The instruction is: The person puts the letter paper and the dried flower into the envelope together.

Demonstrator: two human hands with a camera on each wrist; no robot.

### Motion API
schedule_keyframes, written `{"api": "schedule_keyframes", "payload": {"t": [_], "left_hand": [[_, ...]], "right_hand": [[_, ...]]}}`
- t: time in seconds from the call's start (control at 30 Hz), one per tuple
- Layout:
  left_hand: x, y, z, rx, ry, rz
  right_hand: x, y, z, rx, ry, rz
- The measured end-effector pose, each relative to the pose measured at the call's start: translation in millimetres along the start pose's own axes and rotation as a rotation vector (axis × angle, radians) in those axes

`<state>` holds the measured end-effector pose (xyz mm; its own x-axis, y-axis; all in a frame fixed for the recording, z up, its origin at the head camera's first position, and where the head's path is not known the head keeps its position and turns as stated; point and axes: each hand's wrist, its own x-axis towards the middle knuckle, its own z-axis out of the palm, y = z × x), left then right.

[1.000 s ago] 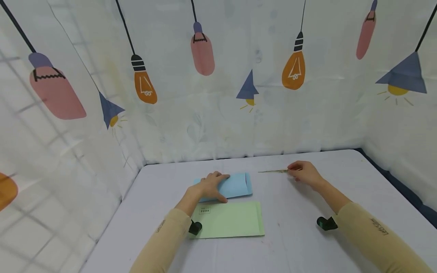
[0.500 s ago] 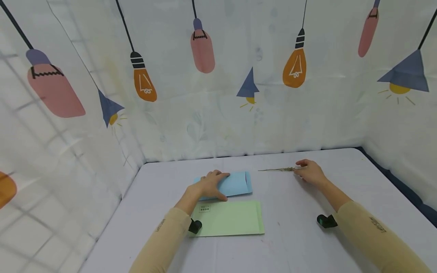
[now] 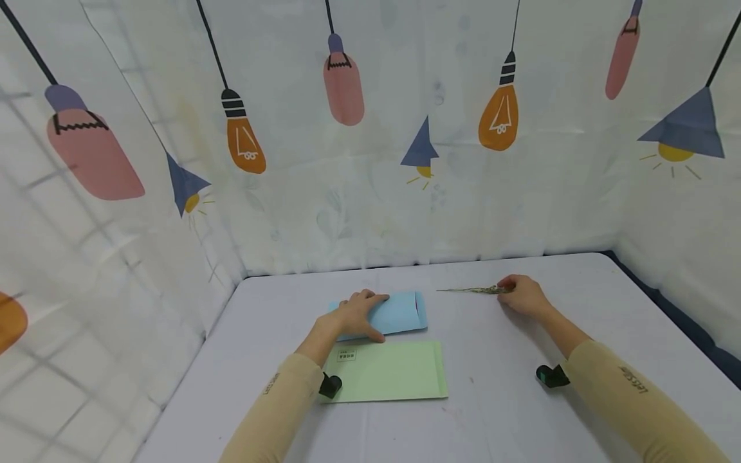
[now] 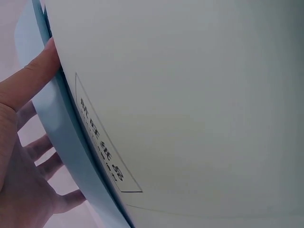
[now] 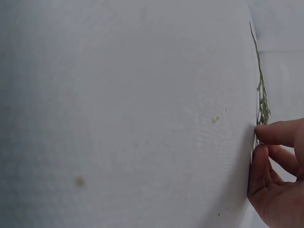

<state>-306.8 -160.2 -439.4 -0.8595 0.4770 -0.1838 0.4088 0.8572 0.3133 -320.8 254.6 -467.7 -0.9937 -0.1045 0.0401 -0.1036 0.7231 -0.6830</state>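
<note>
My left hand [image 3: 356,316] lies spread over a light blue envelope [image 3: 402,313], pinning it against the white table. In the left wrist view the thumb [image 4: 35,76] reaches along the blue envelope's near edge, and the other fingers spread across it. Over at the right, my right hand [image 3: 523,296] pinches a thin dried plant sprig [image 3: 477,290] by its bushy end. Its bare stem points left toward the blue envelope. The right wrist view shows thumb and forefinger meeting on the sprig [image 5: 263,107] close over the tabletop.
A larger pale green envelope [image 3: 393,373] with a small printed box lies nearer, just below the blue one. The white table [image 3: 486,411] bears a few tiny plant crumbs [image 5: 215,119]. A white curtain [image 3: 370,212] printed with lamps hangs behind the table.
The right hand let its fingers come apart and slid right along the sprig, then pinched it again nearer the bushy end. The left hand and both envelopes stayed put.
</note>
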Motion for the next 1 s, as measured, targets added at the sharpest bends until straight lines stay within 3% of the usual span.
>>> {"api": "schedule_keyframes", "payload": {"t": [0.6, 1.0], "left_hand": [[-1.3, -3.6, 2.5, -0.016, 0.012, 0.002], [-0.1, -2.2, 0.4, 0.003, 0.004, 0.0]], "right_hand": [[-1.9, -0.8, 0.6, -0.023, 0.005, -0.072], [-1.8, -6.6, -1.0, 0.115, -0.115, -0.046]]}}
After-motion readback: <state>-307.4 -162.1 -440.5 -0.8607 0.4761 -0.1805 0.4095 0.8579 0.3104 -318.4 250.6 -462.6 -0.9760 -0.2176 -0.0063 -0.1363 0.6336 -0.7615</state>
